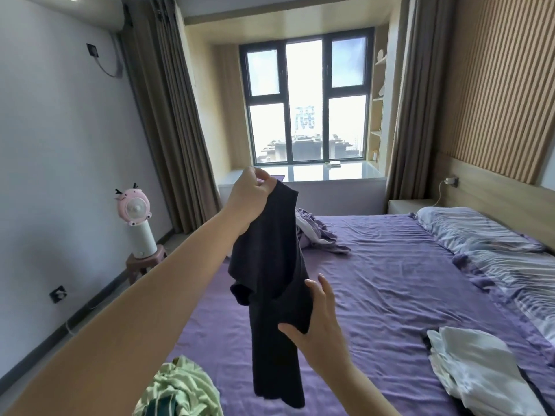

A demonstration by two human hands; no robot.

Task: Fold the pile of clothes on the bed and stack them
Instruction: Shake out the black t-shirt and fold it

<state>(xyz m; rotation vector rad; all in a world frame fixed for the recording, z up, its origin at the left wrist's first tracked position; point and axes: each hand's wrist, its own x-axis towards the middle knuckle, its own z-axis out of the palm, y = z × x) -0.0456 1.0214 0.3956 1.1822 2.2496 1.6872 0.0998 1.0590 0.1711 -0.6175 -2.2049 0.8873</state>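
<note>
A black garment (271, 283) hangs in the air over the purple bed (390, 280). My left hand (249, 195) is raised and pinches its top edge. Lower down, my right hand (318, 328) grips the garment's side between thumb and fingers. A crumpled light green garment (183, 388) lies at the near edge of the bed below my left arm. A white garment (477, 367) lies on the bed at the near right. A bunched lilac and white cloth (315, 232) sits at the far side of the bed.
Striped pillows (480, 232) lie along the wooden headboard on the right. A pink fan (135, 211) stands on a small stool by the left wall. Curtains frame the window behind the bed.
</note>
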